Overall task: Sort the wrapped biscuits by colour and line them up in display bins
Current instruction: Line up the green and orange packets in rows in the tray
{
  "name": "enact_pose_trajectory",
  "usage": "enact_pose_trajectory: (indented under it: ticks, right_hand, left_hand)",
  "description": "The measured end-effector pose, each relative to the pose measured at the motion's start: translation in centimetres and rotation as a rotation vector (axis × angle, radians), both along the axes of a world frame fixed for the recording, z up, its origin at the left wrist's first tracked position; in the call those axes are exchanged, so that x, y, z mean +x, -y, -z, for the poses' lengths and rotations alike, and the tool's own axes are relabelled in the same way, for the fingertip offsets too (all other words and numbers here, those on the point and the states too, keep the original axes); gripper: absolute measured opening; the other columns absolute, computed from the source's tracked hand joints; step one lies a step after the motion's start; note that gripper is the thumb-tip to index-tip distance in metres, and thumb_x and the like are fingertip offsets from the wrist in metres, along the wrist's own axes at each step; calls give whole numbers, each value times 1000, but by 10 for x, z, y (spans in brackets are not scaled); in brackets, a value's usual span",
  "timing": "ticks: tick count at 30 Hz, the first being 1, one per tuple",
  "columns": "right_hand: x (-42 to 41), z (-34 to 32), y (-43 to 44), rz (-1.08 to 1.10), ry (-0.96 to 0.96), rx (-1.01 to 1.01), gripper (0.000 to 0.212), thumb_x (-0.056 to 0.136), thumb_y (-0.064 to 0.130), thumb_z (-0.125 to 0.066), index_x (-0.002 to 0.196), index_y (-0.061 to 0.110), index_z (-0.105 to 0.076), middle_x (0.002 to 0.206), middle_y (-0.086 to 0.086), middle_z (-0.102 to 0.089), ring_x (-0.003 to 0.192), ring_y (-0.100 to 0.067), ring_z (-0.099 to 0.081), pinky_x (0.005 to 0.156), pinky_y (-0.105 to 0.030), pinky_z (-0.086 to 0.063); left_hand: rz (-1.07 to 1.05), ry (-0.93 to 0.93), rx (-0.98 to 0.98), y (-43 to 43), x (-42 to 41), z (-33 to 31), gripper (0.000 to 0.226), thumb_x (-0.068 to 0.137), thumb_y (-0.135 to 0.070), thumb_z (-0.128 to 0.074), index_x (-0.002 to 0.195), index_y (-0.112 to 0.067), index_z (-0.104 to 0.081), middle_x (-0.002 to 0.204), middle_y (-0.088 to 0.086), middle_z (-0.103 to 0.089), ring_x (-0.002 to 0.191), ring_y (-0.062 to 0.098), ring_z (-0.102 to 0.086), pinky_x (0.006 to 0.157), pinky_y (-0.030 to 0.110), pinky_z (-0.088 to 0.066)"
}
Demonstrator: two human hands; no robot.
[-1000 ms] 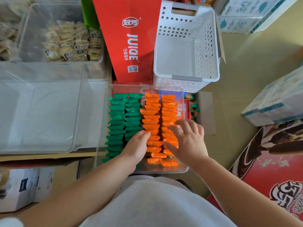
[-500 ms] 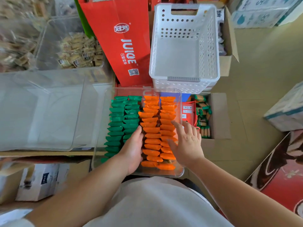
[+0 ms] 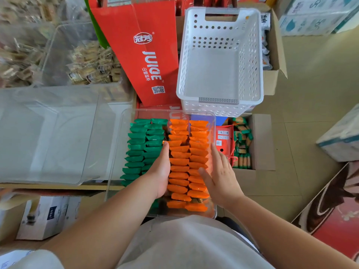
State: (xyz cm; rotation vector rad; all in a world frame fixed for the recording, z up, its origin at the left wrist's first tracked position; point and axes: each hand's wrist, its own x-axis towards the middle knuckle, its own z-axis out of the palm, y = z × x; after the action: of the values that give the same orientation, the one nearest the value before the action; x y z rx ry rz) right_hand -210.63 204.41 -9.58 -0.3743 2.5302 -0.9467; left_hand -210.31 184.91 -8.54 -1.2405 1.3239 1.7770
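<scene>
In the clear plastic bin (image 3: 214, 121) on the person's lap, wrapped biscuits lie in four neat columns running away from the camera: two columns of green biscuits (image 3: 139, 146) on the left and two columns of orange biscuits (image 3: 186, 162) on the right. The left hand (image 3: 161, 171) stands on edge along the seam between the green and the orange, fingers straight and pressed together, its palm against the left orange column. The right hand (image 3: 219, 177) lies flat and open on the outer side of the right orange column, fingers spread a little, thumb resting on the orange wrappers; neither hand is gripping anything. Beyond the bin a white perforated basket (image 3: 250, 61) stands with nothing showing inside it, and a red juice carton (image 3: 147, 55) leans to its left. To the right of the bin a cardboard box (image 3: 260, 144) holds more biscuits in green and tan wrappers (image 3: 241, 144) beside a small red package (image 3: 223, 138). To the left sits a large clear tub (image 3: 48, 136), and behind it another clear container with pale wrapped snacks (image 3: 91, 65).
</scene>
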Motion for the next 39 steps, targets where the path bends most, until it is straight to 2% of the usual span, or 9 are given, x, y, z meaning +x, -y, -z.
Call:
enact_pose_trajectory:
  ticks: [3, 6, 11, 13, 18, 21, 27, 34, 39]
  right_hand:
    - [-9, 0, 0, 108, 101, -112, 82, 96, 64, -31, 158, 33, 11, 167, 6, -18, 151, -16, -25, 119, -43, -31]
    - [-23, -1, 5, 160, 117, -141, 71, 104, 46, -36, 160, 29, 3, 165, 4, -25, 146, -17, -35, 114, -38, -35]
    - [-31, 5, 10, 123, 126, -107, 67, 108, 34, -35, 160, 27, 7, 168, 2, -15, 151, -16, -22, 115, -33, -30]
    - [-30, 7, 11, 136, 134, -103, 67, 108, 36, -34, 160, 30, 7, 167, 4, -18, 151, -17, -23, 112, -32, -30]
    - [-29, 6, 12, 155, 125, -130, 66, 106, 38, -33, 158, 37, 8, 167, 10, -12, 153, -12, -17, 117, -34, -30]
    - [-28, 5, 13, 167, 140, -135, 65, 107, 39, -33, 156, 42, 9, 167, 11, -12, 152, -11, -19, 112, -28, -29]
    - [-28, 7, 14, 186, 153, -158, 66, 107, 36, -34, 152, 53, 11, 166, 19, -9, 152, -7, -17, 115, -33, -32]
    - [-29, 5, 13, 193, 164, -170, 66, 107, 36, -34, 156, 48, 8, 160, 27, -10, 151, -7, -20, 116, -37, -35]
    - [-28, 3, 15, 195, 148, -176, 66, 107, 31, -36, 154, 49, 7, 160, 24, -12, 147, 1, -18, 112, -27, -30]
  left_hand:
    - [-9, 27, 5, 0, -8, 4, 95, 67, -101, -27, 130, -40, -64, 125, 8, -70, 111, 27, -67, 106, 56, -46]
    - [4, 35, 25, 2, -13, 4, 67, 86, -87, -19, 106, -43, -66, 87, 0, -71, 85, 22, -67, 74, 42, -54]
    - [30, 6, 25, 8, -27, -7, 63, 96, -76, -14, 100, -38, -63, 74, -5, -76, 69, 16, -70, 55, 34, -53]
    - [7, 37, -4, 10, -45, -4, 64, 93, -80, -17, 92, -36, -63, 81, 0, -76, 73, 22, -68, 62, 38, -53]
    - [-15, 90, -73, 13, -75, 20, 103, 65, -100, -27, 137, -34, -60, 129, 11, -68, 110, 32, -68, 102, 56, -48]
    - [-32, 124, -50, 16, -84, 36, 117, 48, -107, -34, 133, -33, -63, 125, 11, -70, 106, 34, -71, 100, 58, -49]
    - [2, 98, -76, 18, -90, 19, 85, 85, -88, -25, 115, -24, -74, 105, 14, -77, 94, 34, -75, 94, 53, -55]
    - [-62, 138, -182, 15, -100, 75, 118, 53, -103, -32, 148, -34, -44, 155, 6, -46, 135, 31, -49, 112, 59, -36]
    - [-60, 92, -80, 20, -98, 57, 102, 63, -99, -37, 133, -29, -61, 132, 11, -66, 117, 34, -65, 104, 60, -45]
